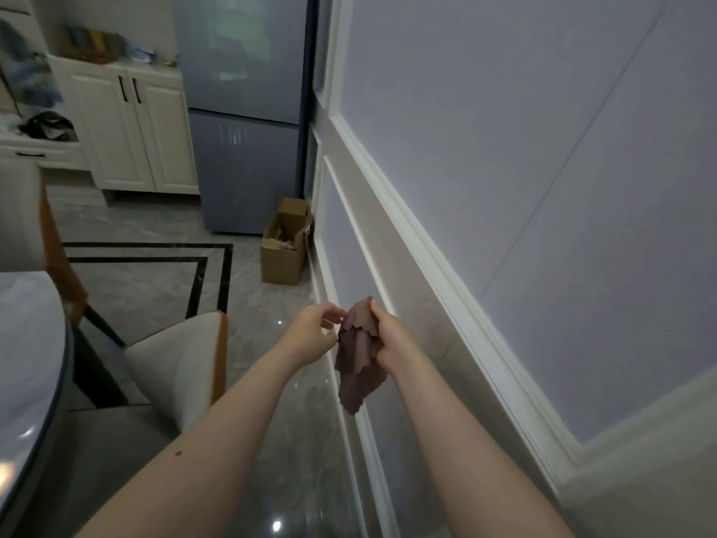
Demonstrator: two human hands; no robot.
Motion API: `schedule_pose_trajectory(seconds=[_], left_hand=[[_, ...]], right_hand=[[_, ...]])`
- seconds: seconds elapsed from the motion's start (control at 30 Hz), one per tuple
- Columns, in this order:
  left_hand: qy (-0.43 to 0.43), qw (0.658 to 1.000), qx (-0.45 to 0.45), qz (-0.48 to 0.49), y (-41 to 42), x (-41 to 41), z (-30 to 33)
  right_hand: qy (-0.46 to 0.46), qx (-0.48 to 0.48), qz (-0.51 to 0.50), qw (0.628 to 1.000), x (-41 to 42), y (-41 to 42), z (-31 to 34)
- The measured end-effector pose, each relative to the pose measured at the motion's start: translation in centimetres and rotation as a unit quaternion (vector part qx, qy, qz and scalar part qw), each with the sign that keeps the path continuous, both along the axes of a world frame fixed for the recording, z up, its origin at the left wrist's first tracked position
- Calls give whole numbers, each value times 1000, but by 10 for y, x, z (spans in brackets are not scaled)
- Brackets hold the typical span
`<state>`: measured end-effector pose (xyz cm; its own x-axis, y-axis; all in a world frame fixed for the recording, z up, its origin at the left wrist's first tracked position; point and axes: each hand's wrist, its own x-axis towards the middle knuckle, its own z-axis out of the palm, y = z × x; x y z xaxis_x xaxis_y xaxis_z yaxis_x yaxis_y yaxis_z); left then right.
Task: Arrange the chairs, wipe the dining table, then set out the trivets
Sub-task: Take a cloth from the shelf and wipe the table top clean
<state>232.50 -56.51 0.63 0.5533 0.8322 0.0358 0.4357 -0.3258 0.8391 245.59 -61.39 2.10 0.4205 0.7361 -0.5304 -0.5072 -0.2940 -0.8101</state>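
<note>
My right hand (392, 335) grips a brownish-pink cloth (359, 366) that hangs down crumpled in front of the wall. My left hand (316, 330) is right beside it, its fingertips pinching at the cloth's upper left edge. A chair (182, 363) with a pale seat back and orange side stands below my left arm, pushed toward the dining table (27, 343), whose glossy rounded edge fills the left side. A second chair (50, 242) with an orange side stands behind the table at the far left.
A panelled wall with white moulding (446, 266) runs along the right. An open cardboard box (285, 242) sits on the floor by the wall, next to a grey fridge (244, 110). White cabinets (132, 130) stand at the back left. The marble floor (271, 401) is glossy.
</note>
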Motion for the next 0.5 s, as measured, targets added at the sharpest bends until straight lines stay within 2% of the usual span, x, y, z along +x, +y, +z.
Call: schedule_pose_trajectory(seconds=[0.1, 0.3, 0.5], left_hand=[[12, 1000, -5, 19, 26, 1, -6], [11, 987, -28, 159, 82, 0, -18], [14, 958, -15, 285, 137, -10, 3]], right_hand=[[27, 14, 31, 999, 8, 29, 2], [18, 34, 131, 991, 8, 91, 7], [11, 68, 258, 964, 14, 161, 3]])
